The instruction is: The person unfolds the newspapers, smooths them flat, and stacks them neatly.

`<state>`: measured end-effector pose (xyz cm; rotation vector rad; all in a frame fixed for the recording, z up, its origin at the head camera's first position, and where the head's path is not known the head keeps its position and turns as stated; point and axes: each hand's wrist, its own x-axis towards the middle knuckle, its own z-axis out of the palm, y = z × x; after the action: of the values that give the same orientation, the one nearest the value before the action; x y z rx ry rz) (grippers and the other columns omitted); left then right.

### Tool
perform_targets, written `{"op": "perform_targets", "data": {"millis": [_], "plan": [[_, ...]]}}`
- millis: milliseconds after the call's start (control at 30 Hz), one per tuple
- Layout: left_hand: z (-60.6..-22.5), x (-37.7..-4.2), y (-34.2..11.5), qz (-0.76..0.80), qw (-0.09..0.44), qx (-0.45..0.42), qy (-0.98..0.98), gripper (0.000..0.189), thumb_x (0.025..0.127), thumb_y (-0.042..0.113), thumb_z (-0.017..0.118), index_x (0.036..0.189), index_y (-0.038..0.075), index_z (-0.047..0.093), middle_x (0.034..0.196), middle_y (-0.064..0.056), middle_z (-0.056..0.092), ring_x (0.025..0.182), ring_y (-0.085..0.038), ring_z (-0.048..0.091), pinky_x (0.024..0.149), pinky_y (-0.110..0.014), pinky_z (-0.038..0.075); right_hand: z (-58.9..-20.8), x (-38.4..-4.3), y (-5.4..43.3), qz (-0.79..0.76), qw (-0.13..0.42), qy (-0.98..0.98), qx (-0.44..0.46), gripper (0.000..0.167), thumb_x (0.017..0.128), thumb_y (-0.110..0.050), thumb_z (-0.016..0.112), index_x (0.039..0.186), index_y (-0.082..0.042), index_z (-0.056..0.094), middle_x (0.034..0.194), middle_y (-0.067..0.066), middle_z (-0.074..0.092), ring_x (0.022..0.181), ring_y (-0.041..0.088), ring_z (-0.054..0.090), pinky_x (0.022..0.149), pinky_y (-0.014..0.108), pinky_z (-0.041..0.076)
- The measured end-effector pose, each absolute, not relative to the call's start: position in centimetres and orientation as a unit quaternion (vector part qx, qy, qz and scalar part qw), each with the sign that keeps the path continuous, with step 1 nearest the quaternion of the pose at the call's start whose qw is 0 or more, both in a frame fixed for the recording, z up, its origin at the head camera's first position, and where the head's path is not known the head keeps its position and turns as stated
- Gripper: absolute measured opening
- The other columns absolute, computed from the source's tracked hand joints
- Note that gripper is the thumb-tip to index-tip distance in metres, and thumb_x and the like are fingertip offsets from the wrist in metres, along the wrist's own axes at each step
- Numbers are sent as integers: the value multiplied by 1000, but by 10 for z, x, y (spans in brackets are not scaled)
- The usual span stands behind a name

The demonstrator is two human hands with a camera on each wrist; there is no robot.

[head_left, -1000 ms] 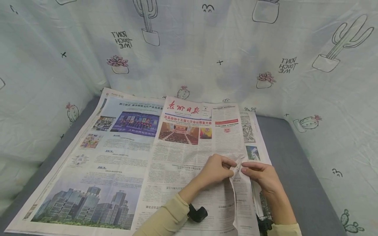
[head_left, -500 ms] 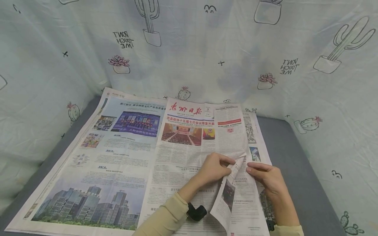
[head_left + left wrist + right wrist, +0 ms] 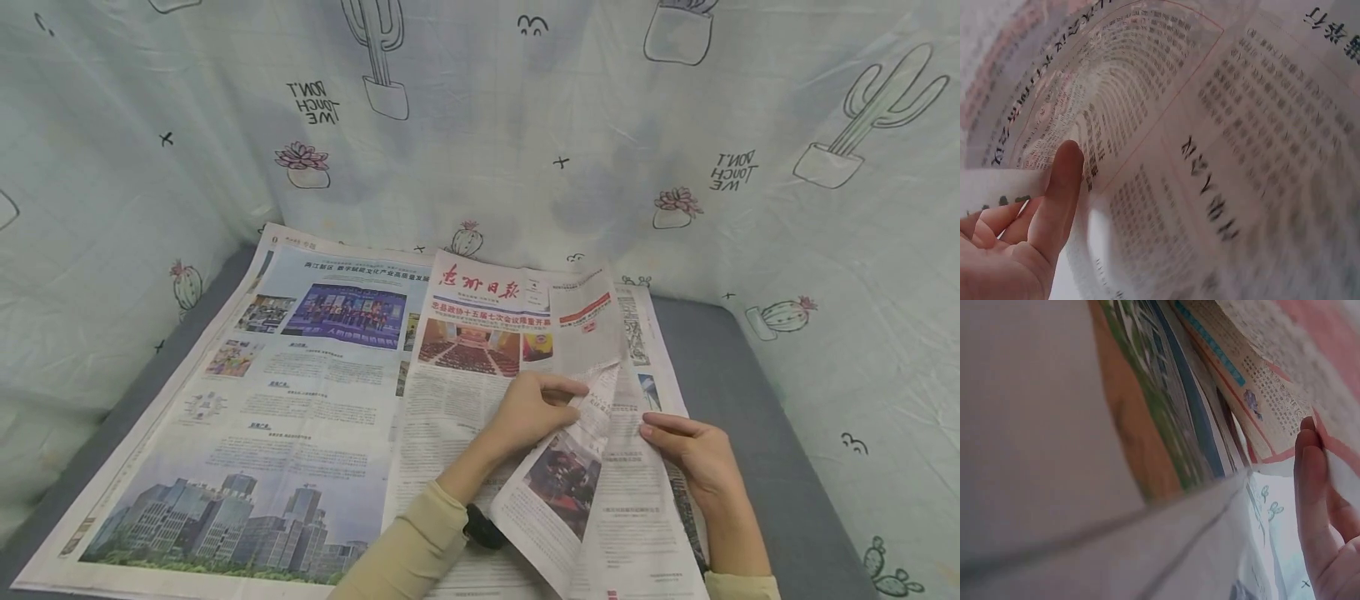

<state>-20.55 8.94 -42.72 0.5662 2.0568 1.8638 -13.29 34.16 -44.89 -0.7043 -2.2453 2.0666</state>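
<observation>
A newspaper (image 3: 465, 400) with a red masthead lies on a wider spread of newspaper (image 3: 300, 425). My left hand (image 3: 536, 412) pinches the edge of its top sheet between thumb and fingers. That sheet's lifted flap (image 3: 551, 500) bends leftward and shows a photo on its inner side. At the right edge my right hand (image 3: 701, 462) pinches the sheet beneath between thumb and fingertips. The curved paper fills the left wrist view, with my left fingers (image 3: 1060, 200) against it. In the right wrist view, paper partly covers my right fingers (image 3: 1311, 478).
A grey tabletop (image 3: 757, 433) shows to the right of the papers. White curtains (image 3: 480, 125) printed with cacti hang behind and at both sides. The large spread shows photos of buildings at its lower left. A black wrist strap (image 3: 483, 529) sits under the left sleeve.
The newspaper's layers have parted: the top sheet's flap has opened to the left, baring a photo. My right hand has moved slightly right with the lower sheet; the newspaper has shifted right.
</observation>
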Motion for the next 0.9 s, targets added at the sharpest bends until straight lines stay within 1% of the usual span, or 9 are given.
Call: {"op": "perform_targets", "data": {"millis": [133, 200, 300, 400, 567, 667, 733, 800, 900], "plan": [[-423, -210, 82, 677, 147, 194, 694, 25, 82, 1, 75, 105, 13, 78, 102, 3, 71, 82, -13, 69, 70, -30, 56, -449, -133, 347, 661, 6, -708, -247, 31, 74, -12, 88, 104, -9, 78, 97, 1, 69, 83, 18, 69, 69, 31, 57], [-422, -212, 79, 692, 145, 192, 681, 26, 83, 1, 75, 106, 12, 77, 99, 1, 72, 81, -15, 70, 69, -31, 56, -450, -132, 350, 658, 6, -709, -253, 31, 74, -12, 88, 103, -10, 78, 97, 0, 69, 82, 17, 69, 69, 30, 57], [-421, -214, 76, 714, 145, 183, 660, 27, 83, -1, 75, 107, 10, 77, 89, -4, 73, 77, -20, 71, 68, -33, 57, -451, -131, 356, 655, 6, -706, -267, 29, 73, -13, 89, 101, -12, 79, 96, -2, 68, 83, 14, 68, 69, 29, 56], [-421, -216, 73, 726, 140, 183, 648, 28, 83, -2, 75, 109, 8, 76, 89, -9, 73, 76, -22, 71, 66, -32, 57, -453, -130, 362, 654, 2, -704, -276, 26, 73, -15, 89, 97, -15, 80, 95, -3, 68, 82, 14, 67, 68, 28, 56], [-419, -220, 69, 721, 129, 185, 655, 29, 83, -1, 76, 110, 9, 76, 96, -6, 73, 74, -21, 69, 61, -28, 53, -456, -128, 368, 660, -1, -696, -282, 25, 72, -15, 89, 96, -17, 81, 93, -3, 69, 80, 16, 68, 66, 30, 56], [-417, -220, 66, 718, 131, 174, 661, 28, 84, 2, 76, 110, 12, 76, 100, -3, 72, 78, -20, 69, 64, -31, 55, -459, -128, 370, 654, 4, -700, -286, 26, 72, -15, 89, 96, -17, 81, 92, -3, 70, 79, 17, 69, 66, 31, 56], [-417, -221, 64, 719, 129, 165, 662, 27, 84, 3, 76, 110, 13, 76, 104, -2, 72, 85, -19, 70, 70, -33, 57, -461, -127, 372, 646, 11, -705, -291, 26, 72, -14, 89, 96, -17, 80, 91, -3, 70, 78, 17, 69, 65, 31, 57], [-418, -223, 62, 722, 123, 160, 662, 28, 84, 3, 76, 110, 12, 76, 106, -2, 71, 89, -18, 69, 74, -34, 56, -462, -127, 375, 637, 12, -712, -295, 27, 72, -14, 89, 98, -16, 80, 90, -3, 69, 78, 17, 68, 65, 31, 56], [-420, -226, 59, 728, 110, 156, 658, 29, 84, 1, 75, 111, 10, 75, 110, -2, 69, 92, -19, 68, 75, -34, 56, -464, -125, 379, 625, 13, -718, -306, 31, 72, -15, 90, 101, -15, 80, 89, -3, 70, 77, 18, 69, 64, 32, 56]]}}
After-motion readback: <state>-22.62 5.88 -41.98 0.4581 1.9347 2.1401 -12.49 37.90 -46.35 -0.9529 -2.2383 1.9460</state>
